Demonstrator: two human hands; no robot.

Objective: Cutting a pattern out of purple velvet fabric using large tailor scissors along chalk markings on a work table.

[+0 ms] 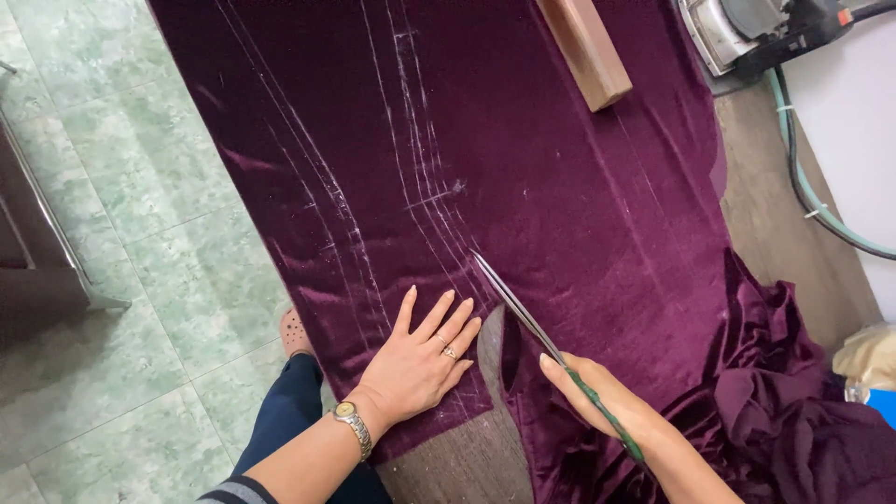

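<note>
A dark purple velvet cloth lies spread over a wooden table, marked with long white chalk lines. My left hand rests flat on the cloth near its front edge, fingers spread, with a wristwatch and rings on it. My right hand grips long metal scissors by their green handles. The blades point away from me along a cut that runs up from the front edge between my two hands. The scissor tips lie at the end of the cut, close to the chalk lines.
A wooden block lies on the cloth at the back. An iron with a hose sits at the back right. Bunched purple cloth is heaped at the right. The green tiled floor and my leg are at the left.
</note>
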